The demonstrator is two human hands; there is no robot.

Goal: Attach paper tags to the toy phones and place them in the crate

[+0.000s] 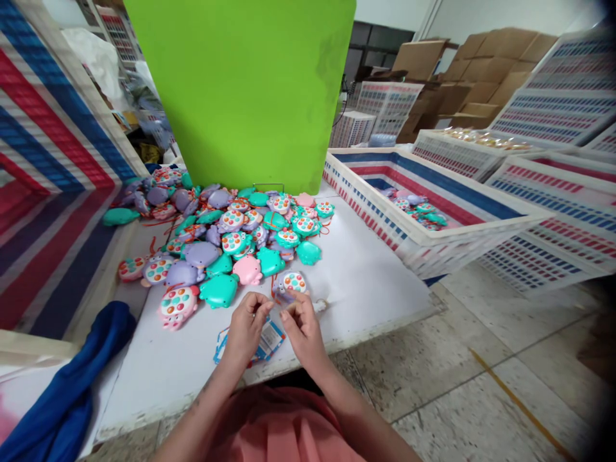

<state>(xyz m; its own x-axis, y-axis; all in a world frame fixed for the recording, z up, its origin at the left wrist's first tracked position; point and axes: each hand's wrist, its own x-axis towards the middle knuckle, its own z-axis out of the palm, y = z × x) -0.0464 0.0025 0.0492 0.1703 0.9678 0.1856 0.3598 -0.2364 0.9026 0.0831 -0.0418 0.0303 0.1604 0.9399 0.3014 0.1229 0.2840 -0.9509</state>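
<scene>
My left hand [247, 326] and my right hand [304, 328] face each other over the front of the table, fingertips pinched and a small gap apart. Whatever sits between the fingers is too small to make out. Just beyond them lies a purple animal-shaped toy [294, 281] with coloured round buttons and an orange cord. Blue-and-white printed cards [270, 340] lie under my wrists, partly hidden. A small loop-like item [321, 304] rests beside my right fingers. Left of my hands are a pink toy [178, 307] with buttons and a green toy [219, 290].
A pile of purple, green and pink toys [202, 255] covers the back of the white table [366, 282]. Behind it stands a green panel [250, 90]. A lined crate [423, 240] with toys adjoins the right; a striped-lined crate [58, 154] and blue cloth [81, 378] are left.
</scene>
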